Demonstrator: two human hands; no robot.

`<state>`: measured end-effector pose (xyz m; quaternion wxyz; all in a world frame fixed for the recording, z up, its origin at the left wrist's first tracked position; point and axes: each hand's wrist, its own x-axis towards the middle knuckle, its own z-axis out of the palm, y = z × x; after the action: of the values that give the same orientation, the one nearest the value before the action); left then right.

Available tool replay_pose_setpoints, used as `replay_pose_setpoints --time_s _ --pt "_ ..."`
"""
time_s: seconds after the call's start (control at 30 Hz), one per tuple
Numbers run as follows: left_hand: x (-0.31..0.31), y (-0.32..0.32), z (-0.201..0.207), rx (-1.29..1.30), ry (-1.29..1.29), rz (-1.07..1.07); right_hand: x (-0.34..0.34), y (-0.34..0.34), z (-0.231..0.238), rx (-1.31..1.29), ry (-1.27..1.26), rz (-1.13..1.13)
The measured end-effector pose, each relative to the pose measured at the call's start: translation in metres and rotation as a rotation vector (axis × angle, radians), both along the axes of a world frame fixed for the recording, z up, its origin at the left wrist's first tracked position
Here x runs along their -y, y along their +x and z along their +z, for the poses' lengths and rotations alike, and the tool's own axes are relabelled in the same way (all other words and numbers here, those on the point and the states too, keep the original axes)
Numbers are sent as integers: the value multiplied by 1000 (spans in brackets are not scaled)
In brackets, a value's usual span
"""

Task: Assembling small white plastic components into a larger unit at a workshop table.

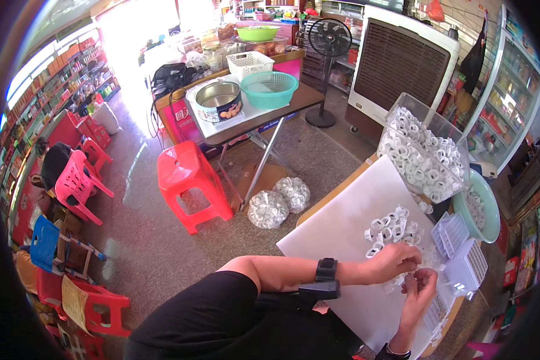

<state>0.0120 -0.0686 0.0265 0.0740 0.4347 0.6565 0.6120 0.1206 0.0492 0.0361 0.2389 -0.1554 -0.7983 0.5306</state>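
Over the white-topped table, my left hand and my right hand meet with fingertips pinched close together. Whatever lies between the fingers is too small or hidden to name. Just beyond my left hand lies a loose pile of small white ring-shaped plastic parts with dark centres. A few more of these parts show partly behind my hands. Beside my right hand are a white gridded tray holding rows of small pieces and another pale slotted tray.
A clear bin heaped with white parts stands at the table's far end, beside a pale green basin. Two filled clear bags lie on the floor near a red stool. A folding table holds a teal basket.
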Motion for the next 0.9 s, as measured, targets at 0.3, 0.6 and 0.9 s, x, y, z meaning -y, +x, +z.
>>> replay_pose_setpoints --time_s 0.3,0.6,0.9 --pt "-7 3 -10 137 171 -24 -12 8 -16 -71 -110 -24" --pt "-13 -4 -15 406 -128 -191 -8 8 -16 -183 50 -142" --pt "-25 -2 -21 157 -14 -216 -25 7 -29 -95 -113 -124"
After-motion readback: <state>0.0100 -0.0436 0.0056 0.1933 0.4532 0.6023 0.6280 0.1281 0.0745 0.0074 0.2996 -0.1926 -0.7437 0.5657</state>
